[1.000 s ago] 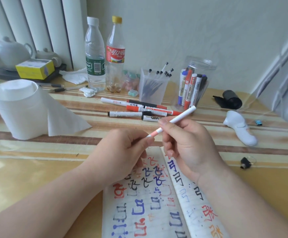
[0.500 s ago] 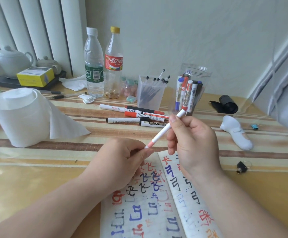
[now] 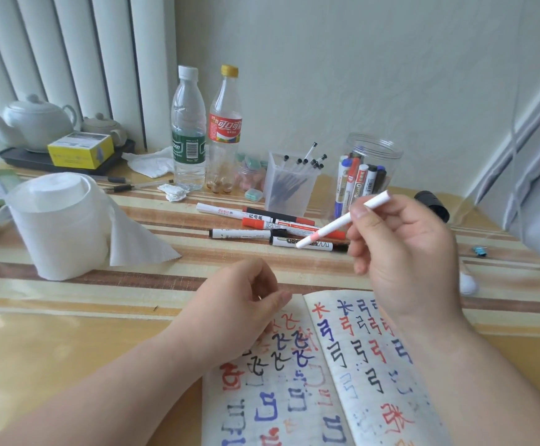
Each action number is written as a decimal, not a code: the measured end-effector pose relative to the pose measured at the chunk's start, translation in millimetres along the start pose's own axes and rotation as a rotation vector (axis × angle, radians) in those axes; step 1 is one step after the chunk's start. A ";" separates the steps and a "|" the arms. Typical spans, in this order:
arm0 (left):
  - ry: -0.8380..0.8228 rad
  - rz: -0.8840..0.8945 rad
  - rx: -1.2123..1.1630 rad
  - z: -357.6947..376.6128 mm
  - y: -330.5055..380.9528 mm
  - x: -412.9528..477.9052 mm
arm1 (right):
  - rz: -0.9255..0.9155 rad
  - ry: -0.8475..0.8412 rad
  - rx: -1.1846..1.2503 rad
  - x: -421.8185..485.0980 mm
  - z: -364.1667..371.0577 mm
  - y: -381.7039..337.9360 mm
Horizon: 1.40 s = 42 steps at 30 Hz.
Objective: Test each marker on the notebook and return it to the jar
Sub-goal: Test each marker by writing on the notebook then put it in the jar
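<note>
Right hand (image 3: 403, 252) pinching one pink marker (image 3: 336, 225), left hand (image 3: 239, 304) curled, hold unclear, one notebook (image 3: 333, 375)
</note>
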State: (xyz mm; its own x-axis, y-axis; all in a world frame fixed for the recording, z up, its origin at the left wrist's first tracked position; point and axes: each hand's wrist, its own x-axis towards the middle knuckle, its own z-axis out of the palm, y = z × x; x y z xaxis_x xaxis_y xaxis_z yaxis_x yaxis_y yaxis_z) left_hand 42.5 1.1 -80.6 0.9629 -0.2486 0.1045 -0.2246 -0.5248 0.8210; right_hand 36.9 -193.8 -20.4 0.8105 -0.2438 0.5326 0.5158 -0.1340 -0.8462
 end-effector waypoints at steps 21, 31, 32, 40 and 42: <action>-0.015 0.041 0.143 3.7 -2.4 0.3 | 0.060 0.253 -0.571 172.1 -19.8 -0.3; -0.008 0.050 0.143 4.0 -2.4 0.1 | 0.123 -0.462 -1.006 87.7 10.5 39.0; -0.007 0.050 0.140 3.6 -2.3 -0.1 | 0.134 -0.565 -1.116 81.3 14.3 44.1; -0.016 0.065 0.025 -1.5 1.3 0.0 | 0.097 -0.731 -1.464 72.5 29.2 66.7; -0.045 0.056 -0.007 -3.3 3.2 -0.7 | 0.076 -0.760 -1.515 72.7 30.3 70.0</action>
State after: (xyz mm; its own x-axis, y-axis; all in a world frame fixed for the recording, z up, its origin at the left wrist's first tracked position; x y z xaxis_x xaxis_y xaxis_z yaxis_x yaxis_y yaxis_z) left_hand 41.6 2.3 -76.2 0.9412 -0.3140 0.1246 -0.2763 -0.5035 0.8186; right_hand 140.3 -191.8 -40.4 0.9917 0.1289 -0.0002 0.1281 -0.9850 0.1157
